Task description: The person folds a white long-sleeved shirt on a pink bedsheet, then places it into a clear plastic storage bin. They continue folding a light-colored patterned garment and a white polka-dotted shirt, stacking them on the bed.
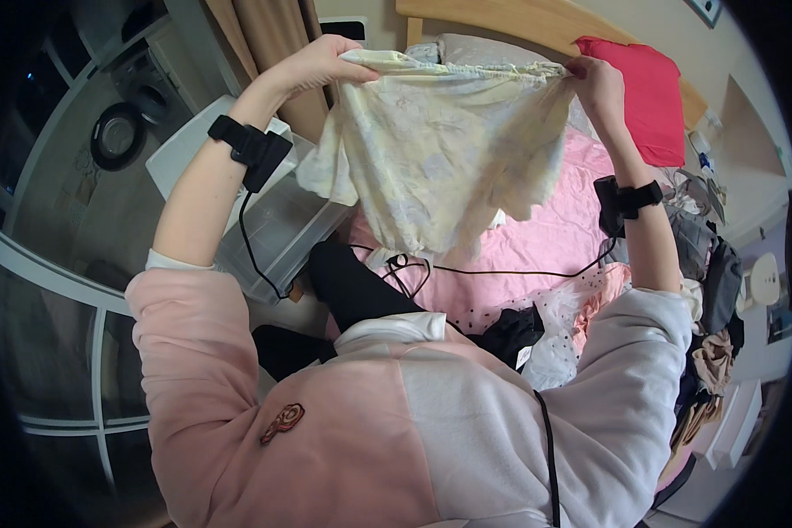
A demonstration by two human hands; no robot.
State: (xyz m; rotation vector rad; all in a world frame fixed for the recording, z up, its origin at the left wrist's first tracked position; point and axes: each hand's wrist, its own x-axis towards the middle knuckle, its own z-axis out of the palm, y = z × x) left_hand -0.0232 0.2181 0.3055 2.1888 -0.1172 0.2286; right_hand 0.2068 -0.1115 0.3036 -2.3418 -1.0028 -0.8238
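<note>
A pale yellow garment [449, 145] with a faint pattern hangs stretched between my two hands. Its gathered elastic edge runs along the top, and the loose fabric drapes down over the bed. My left hand [327, 66] pinches the upper left corner between thumb and fingers. At the opposite end of that edge, my right hand [597, 86] grips the other corner in its curled fingers. Part of the pink bed sheet [534, 244] is hidden behind the cloth.
A clear plastic storage box [257, 264] stands at the left of the bed, near a white panel [191, 142]. Heaped clothes [719, 284] line the right side. Black cable [515, 271] crosses the sheet. A red cloth item [647, 99] lies by the wooden headboard [534, 20].
</note>
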